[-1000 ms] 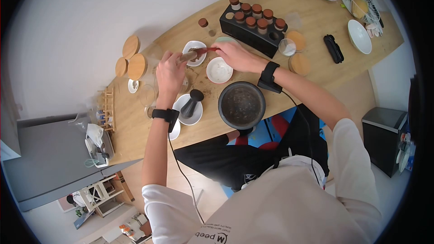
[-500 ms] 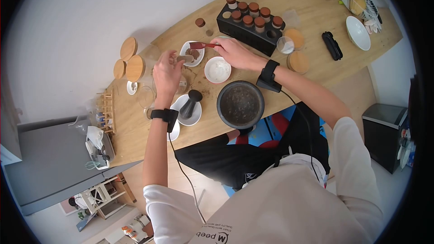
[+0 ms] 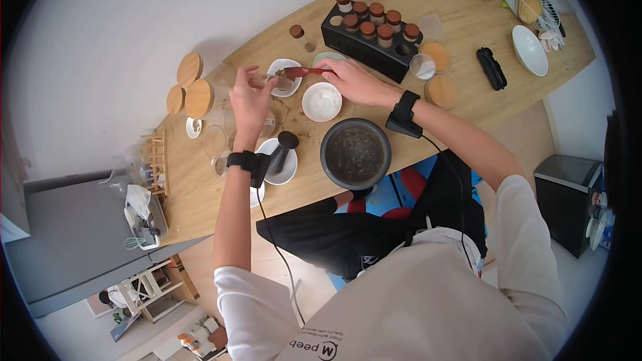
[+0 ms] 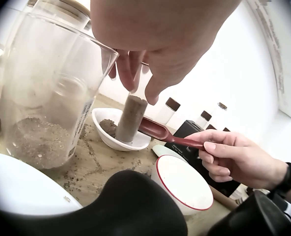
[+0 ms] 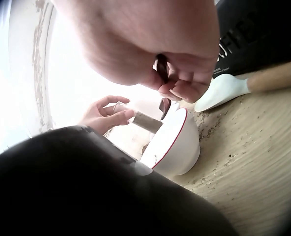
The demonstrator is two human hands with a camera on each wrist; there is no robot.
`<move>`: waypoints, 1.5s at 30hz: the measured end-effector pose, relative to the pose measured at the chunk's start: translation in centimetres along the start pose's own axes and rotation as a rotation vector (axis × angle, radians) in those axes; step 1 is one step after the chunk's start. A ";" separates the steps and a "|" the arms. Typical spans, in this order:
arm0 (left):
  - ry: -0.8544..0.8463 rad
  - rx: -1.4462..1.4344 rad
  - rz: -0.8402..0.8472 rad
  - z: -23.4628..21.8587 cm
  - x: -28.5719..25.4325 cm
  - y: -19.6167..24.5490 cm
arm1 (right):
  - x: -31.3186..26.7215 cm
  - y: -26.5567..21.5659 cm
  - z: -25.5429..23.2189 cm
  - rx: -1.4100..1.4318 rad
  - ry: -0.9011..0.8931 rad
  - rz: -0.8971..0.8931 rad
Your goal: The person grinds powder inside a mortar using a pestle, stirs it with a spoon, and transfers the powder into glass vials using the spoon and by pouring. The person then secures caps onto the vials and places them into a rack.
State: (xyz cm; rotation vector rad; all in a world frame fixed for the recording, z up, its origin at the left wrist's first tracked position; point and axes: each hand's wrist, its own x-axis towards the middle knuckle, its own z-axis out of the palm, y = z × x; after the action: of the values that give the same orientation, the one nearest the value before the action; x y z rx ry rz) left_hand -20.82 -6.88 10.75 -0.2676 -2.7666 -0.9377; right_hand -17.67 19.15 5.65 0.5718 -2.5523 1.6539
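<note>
A: Where's the vial (image 4: 132,118)?

B: In the left hand (image 3: 251,99), pinched between thumb and fingers. It's tilted, its powder-filled end low over the small dish (image 4: 144,142).

A: And the right hand (image 3: 353,81)?

B: Across from it, to the right of the dish, thumb and fingers closed on the handle of the red scoop (image 4: 157,130).

A: Does the scoop touch the vial?

B: I can't tell. Its head points left and sits right beside the glass.

A: So the dish is between the hands?

B: Yes, on the bench (image 3: 468,33), with brown powder in it and more spilled around.

A: What's nearer?

B: The red-rimmed bowl (image 5: 192,142), just near and right of the dish. Nearer again is the mortar (image 3: 325,154), by the bench's near edge. Left of that, a pestle (image 3: 281,154) leans in a white bowl (image 3: 292,168).

A: And farther?

B: The black rack (image 3: 361,53), beyond the right hand, holding jars with brown caps.
</note>
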 end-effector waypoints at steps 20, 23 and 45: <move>-0.164 -0.056 0.136 1.8 1.5 -0.2 | -0.9 0.4 -0.5 0.067 0.017 0.048; -0.183 -0.035 0.171 2.3 1.9 -0.7 | -1.3 0.3 -0.7 0.082 0.023 0.070; 0.118 -0.569 -0.163 0.2 2.2 -1.3 | 0.4 -1.3 -0.7 0.250 -0.066 0.228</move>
State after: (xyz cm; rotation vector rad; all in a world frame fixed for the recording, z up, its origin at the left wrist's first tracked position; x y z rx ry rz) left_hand -23.29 -7.56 10.44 -0.0646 -2.3841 -1.7120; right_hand -17.76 19.21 7.22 0.3620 -2.5554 2.0832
